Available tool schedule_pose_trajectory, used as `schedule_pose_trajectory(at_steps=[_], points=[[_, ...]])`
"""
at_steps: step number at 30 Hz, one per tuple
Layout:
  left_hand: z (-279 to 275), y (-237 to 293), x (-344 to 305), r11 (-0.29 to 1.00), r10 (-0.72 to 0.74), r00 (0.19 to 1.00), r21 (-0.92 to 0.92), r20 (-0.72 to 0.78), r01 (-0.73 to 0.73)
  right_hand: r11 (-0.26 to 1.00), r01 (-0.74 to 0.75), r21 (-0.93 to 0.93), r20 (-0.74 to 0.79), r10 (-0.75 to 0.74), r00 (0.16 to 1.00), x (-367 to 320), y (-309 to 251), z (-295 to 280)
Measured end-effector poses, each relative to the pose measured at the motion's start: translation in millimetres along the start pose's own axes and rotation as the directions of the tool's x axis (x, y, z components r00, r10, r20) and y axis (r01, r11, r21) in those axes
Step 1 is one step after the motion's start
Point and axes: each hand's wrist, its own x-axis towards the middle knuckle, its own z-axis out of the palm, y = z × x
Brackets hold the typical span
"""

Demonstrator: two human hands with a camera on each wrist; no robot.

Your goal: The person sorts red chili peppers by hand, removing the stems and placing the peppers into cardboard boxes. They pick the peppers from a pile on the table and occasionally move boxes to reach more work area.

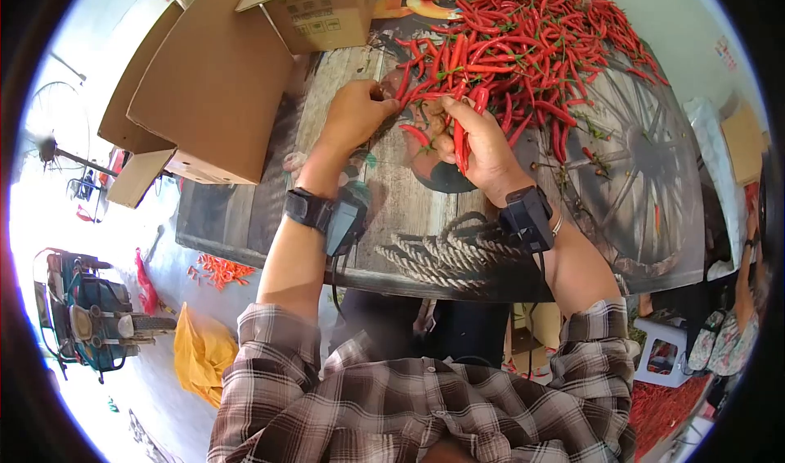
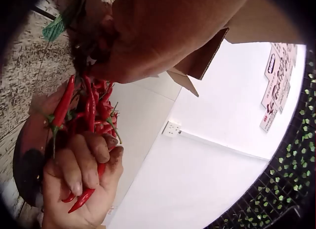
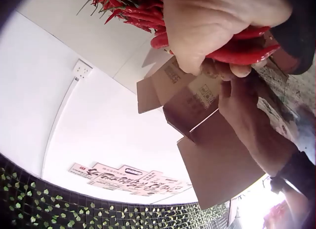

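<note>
Red chilies point(image 1: 531, 50) lie heaped across the far side of the table. The right hand point(image 1: 482, 148) grips several chilies, their red tips point(image 1: 460, 154) poking out below its curled fingers; the left wrist view shows this hand point(image 2: 81, 177) from the front, fingers folded over the chilies. To its left, the left hand point(image 1: 356, 115) is bent at the heap's near-left edge, thumb and forefinger pinching at a chili point(image 1: 404, 83); its fingertips are partly hidden in shadow. One loose chili point(image 1: 415, 134) with a green stem lies on the table between the hands.
An open cardboard box point(image 1: 217, 78) stands left of the left hand, with a smaller carton point(image 1: 323, 21) behind it. The table point(image 1: 327, 254) has a printed rope and wheel pattern. Chilies point(image 1: 221, 271) and a yellow bag point(image 1: 200, 352) are on the floor at left.
</note>
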Motion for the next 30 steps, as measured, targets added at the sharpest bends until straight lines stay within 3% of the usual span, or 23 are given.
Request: schedule_pose_trajectory(at_steps=[7, 10, 13, 15, 16, 18, 19, 26, 29, 30], points=[[-1, 3, -6, 0.996, 0.081, 0.996, -0.039, -0.035, -0.083, 1.000, 0.018, 0.013, -0.028, -0.018, 0.999, 0, 2, -1], [2, -2, -3, 0.996, 0.039, 0.998, -0.082, 0.050, -0.035, 1.000, 0.014, 0.003, -0.014, -0.014, 1.000, -2, 1, -1], [-3, -6, -2, 0.981, 0.065, 0.998, -0.181, -0.026, -0.069, 1.000, 0.007, 0.003, -0.023, -0.007, 1.000, -4, -1, 2], [-19, -1, -6, 0.885, -0.046, 0.999, -0.464, 0.011, 0.046, 1.000, 0.016, 0.010, -0.021, -0.016, 1.000, -4, -1, 3], [-25, 3, -8, 0.887, -0.039, 0.999, -0.459, 0.019, 0.043, 1.000, 0.021, 0.015, -0.016, -0.021, 1.000, -5, -1, 4], [-32, 9, -12, 0.644, -0.051, 0.983, -0.746, 0.178, 0.169, 0.999, 0.040, 0.009, -0.030, -0.040, 0.999, -6, 0, 6], [-32, 13, -15, 0.603, -0.006, 0.974, -0.776, 0.226, 0.184, 0.999, 0.051, -0.006, -0.037, -0.051, 0.998, -6, 0, 6], [-22, 32, -26, 0.757, 0.084, 0.879, -0.603, 0.470, 0.250, 0.996, 0.084, 0.039, 0.027, -0.085, 0.996, -5, 1, -2], [-19, 33, -26, 0.829, 0.050, 0.889, -0.516, 0.456, 0.218, 0.992, 0.122, 0.019, -0.013, -0.122, 0.992, -6, 1, 0], [-11, 27, -23, 0.830, 0.049, 0.888, -0.514, 0.456, 0.218, 0.982, 0.159, -0.097, -0.056, -0.165, 0.985, -7, 0, 2]])
